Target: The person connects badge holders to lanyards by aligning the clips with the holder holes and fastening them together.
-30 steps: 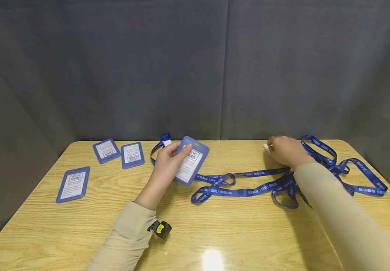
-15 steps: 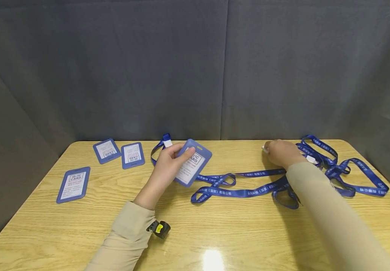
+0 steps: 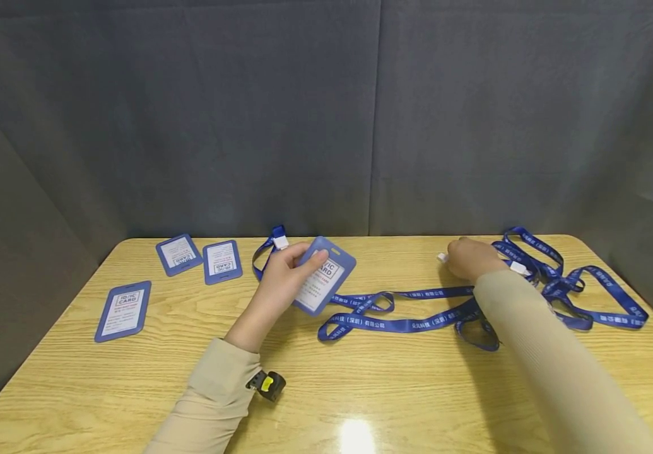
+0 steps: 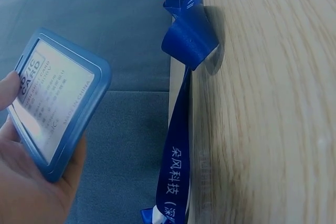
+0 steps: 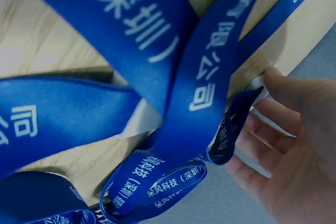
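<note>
My left hand [image 3: 281, 277] grips a blue ID card holder [image 3: 319, 287] between thumb and fingers. The holder is tilted, slot end up, its printed white insert facing me; the left wrist view shows the same holder [image 4: 58, 98] raised beside the table edge. Over the back right of the table, my right hand [image 3: 470, 258] pinches the small white clip [image 3: 442, 257] of a blue lanyard. The right wrist view shows thumb and fingertips at that white piece, with the dark blue strap [image 5: 236, 121] running from it. Part of the clip is hidden by the fingers.
Tangled blue lanyards [image 3: 556, 284] with white print lie at the right, another white clip [image 3: 518, 268] among them. Loose straps [image 3: 411, 323] stretch toward the middle. One lanyard end [image 3: 279, 242] lies behind my left hand. Three card holders [image 3: 123, 312] lie at the left.
My right hand has shifted slightly left and lower with the clip, and another white clip behind it has come into view. My left hand's card holder has moved slightly right and down.
</note>
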Demonstrator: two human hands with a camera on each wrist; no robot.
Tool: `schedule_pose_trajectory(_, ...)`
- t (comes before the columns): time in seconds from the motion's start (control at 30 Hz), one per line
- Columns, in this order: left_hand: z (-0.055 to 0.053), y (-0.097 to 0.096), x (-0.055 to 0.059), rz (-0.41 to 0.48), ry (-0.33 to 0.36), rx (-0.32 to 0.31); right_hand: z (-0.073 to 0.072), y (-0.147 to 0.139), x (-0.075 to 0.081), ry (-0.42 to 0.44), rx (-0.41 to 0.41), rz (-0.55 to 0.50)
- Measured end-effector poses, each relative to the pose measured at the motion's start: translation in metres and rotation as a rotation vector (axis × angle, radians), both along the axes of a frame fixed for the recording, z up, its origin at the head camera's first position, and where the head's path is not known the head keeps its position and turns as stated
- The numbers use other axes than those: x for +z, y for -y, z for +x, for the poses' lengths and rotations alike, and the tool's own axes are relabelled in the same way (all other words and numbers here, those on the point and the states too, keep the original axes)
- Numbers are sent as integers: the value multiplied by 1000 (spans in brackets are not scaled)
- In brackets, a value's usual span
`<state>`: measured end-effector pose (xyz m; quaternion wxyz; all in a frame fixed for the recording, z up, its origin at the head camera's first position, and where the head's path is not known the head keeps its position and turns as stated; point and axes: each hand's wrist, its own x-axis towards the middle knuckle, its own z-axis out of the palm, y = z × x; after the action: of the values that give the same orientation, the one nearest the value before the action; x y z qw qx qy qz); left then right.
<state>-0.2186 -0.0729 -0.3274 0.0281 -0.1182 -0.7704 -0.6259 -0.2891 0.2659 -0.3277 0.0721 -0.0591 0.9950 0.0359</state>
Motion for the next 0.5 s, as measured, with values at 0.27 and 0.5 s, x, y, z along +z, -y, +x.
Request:
schedule_pose_trajectory(0.27, -1, 0, -2, -14, -5, 4, 3, 0, 1, -86, 20, -52)
schedule_pose_trajectory(0.5, 1, -1, 0, -9, -12, -9, 5, -3, 7, -116, -49, -230)
